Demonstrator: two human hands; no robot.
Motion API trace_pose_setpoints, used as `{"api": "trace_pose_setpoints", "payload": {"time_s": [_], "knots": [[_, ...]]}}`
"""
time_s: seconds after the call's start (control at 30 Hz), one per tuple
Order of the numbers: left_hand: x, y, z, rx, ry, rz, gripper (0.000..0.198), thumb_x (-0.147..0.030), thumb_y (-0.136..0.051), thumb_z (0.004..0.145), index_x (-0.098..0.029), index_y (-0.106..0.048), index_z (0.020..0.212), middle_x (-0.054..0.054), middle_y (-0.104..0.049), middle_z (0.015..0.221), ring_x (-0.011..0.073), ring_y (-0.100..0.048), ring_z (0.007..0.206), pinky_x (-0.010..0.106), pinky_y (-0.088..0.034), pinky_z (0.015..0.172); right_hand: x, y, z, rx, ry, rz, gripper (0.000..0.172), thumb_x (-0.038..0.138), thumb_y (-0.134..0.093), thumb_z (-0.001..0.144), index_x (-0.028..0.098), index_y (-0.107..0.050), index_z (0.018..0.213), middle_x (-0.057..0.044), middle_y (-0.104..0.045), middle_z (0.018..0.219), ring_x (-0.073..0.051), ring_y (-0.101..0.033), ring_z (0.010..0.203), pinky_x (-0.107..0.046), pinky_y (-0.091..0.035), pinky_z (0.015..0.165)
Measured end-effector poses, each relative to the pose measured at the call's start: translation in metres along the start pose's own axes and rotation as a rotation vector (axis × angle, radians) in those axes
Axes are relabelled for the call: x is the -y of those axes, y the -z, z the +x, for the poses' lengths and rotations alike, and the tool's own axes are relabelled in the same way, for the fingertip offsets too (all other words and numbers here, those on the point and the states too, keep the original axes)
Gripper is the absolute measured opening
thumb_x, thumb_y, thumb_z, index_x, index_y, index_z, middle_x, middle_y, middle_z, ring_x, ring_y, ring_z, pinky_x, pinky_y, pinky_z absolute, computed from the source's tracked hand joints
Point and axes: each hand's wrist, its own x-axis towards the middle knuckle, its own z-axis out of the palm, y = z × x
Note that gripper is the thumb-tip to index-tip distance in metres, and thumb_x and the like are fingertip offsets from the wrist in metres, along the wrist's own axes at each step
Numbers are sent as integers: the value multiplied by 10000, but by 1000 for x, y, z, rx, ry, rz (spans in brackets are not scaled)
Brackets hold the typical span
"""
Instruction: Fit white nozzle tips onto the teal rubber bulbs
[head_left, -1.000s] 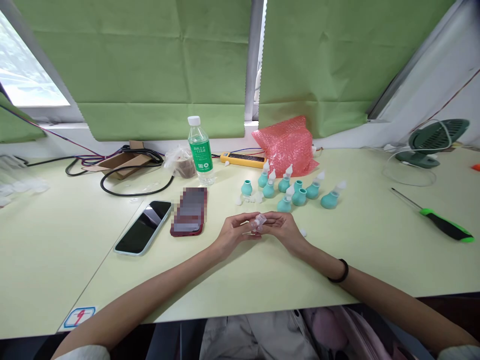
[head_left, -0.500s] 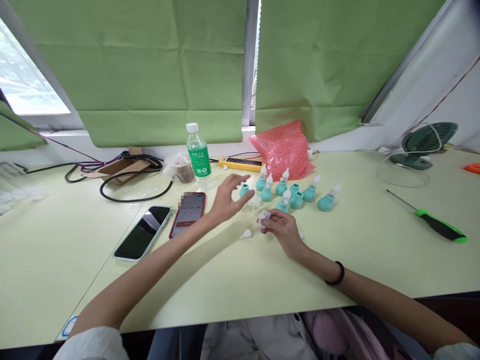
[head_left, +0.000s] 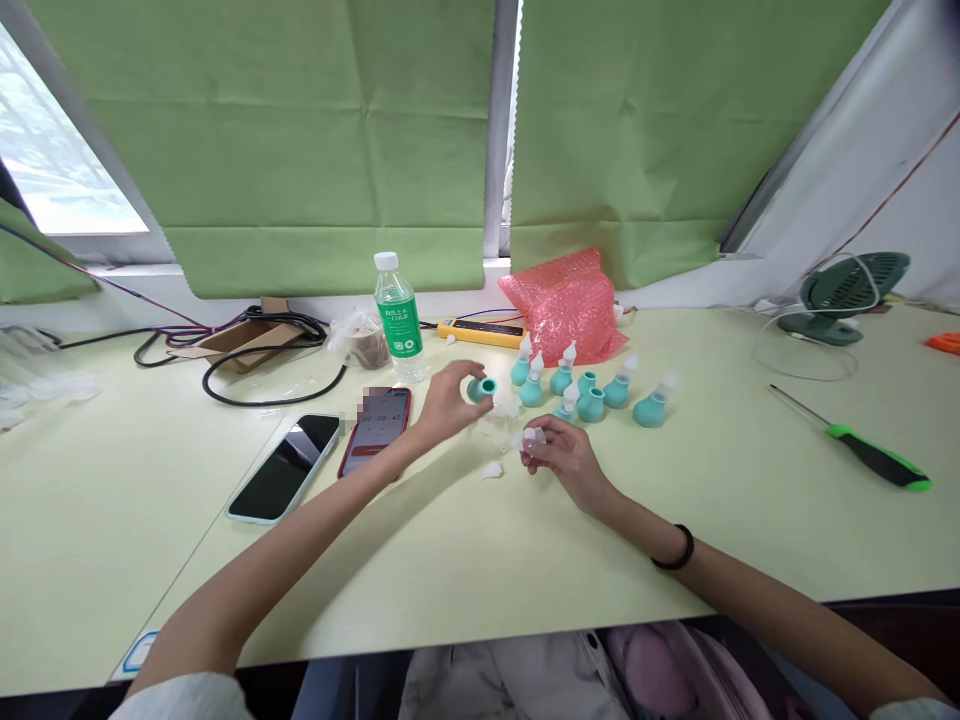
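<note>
My left hand (head_left: pixel 448 402) grips a teal rubber bulb (head_left: pixel 482 389) between thumb and fingers, its round opening tilted toward me. In my right hand (head_left: pixel 564 458) a small clear plastic piece (head_left: pixel 532 438) is pinched at the fingertips; its exact shape is hard to make out. Between the hands lie several translucent white parts (head_left: pixel 507 406), and a white nozzle tip (head_left: pixel 492 470) rests nearer to me. Beyond my right hand stand several teal bulbs fitted with clear nozzles (head_left: pixel 652 404), along with two bare bulbs (head_left: pixel 592 405) that show open necks.
Left of my left hand lie a phone running a timer (head_left: pixel 373 432) and a dark-screened phone (head_left: pixel 286 468). Behind stand a water bottle (head_left: pixel 400 325), a yellow tool (head_left: pixel 480 332) and pink bubble wrap (head_left: pixel 564 308). A screwdriver (head_left: pixel 862 447) and a small fan (head_left: pixel 840 295) are at right.
My left hand has closed on the bare teal bulb that stood at the left of the group and lifted it, tipping it toward me. My right hand has stayed nearly in place.
</note>
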Motion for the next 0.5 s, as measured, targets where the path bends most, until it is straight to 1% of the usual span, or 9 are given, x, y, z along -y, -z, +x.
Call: {"api": "trace_pose_setpoints", "payload": {"time_s": [0.07, 0.13, 0.23, 0.3, 0.37, 0.43, 0.5], "knots": [[-18, 13, -23, 99, 13, -61, 197, -149, -520, 594, -146, -525, 790, 17, -579, 780, 125, -523, 699, 240, -407, 679, 3, 0, -1, 17, 9, -11, 191, 236, -640, 603, 163, -529, 741, 3, -564, 597, -106, -524, 519, -248, -436, 478], [-32, 20, -45, 194, 60, -99, 149, -166, -499, 629, -148, -523, 776, 2, -567, 716, 112, -512, 647, 221, -402, 623, 6, -1, -2, 27, 23, -41, 198, 227, -649, 592, 153, -544, 743, -12, -584, 607, -119, -543, 527, -270, -456, 500], [-39, 25, -66, 247, 131, -140, 163, -215, -476, 686, -153, -524, 829, 27, -564, 775, 128, -508, 695, 235, -394, 641, 7, -4, -4, 62, 24, -81, 221, 217, -663, 570, 148, -563, 755, -19, -598, 615, -138, -564, 542, -303, -479, 536], [-38, 25, -71, 276, 161, -194, 195, -266, -469, 717, -154, -522, 867, 48, -556, 825, 139, -508, 733, 245, -393, 661, 6, -5, -4, 89, 14, -94, 236, 217, -670, 557, 150, -574, 762, -20, -605, 631, -144, -571, 551, -318, -488, 556], [-36, 25, -72, 306, 184, -255, 231, -317, -476, 723, -153, -524, 879, 54, -546, 835, 141, -508, 742, 246, -395, 663, 3, -6, -6, 88, 12, -124, 243, 224, -677, 544, 151, -591, 759, -23, -609, 640, -146, -570, 558, -322, -493, 569], [-35, 25, -71, 339, 202, -289, 266, -350, -508, 700, -154, -532, 878, 50, -540, 824, 141, -509, 738, 241, -397, 652, 0, -7, -7, 69, 27, -191, 248, 237, -682, 535, 153, -610, 757, -25, -610, 645, -147, -566, 571, -317, -495, 571], [-34, 25, -72, 368, 219, -280, 275, -363, -535, 674, -152, -544, 851, 42, -536, 798, 135, -505, 715, 234, -395, 631, -3, -6, -8, 61, 72, -291, 245, 252, -676, 541, 163, -626, 764, -28, -614, 659, -151, -561, 588, -308, -495, 563]]}}
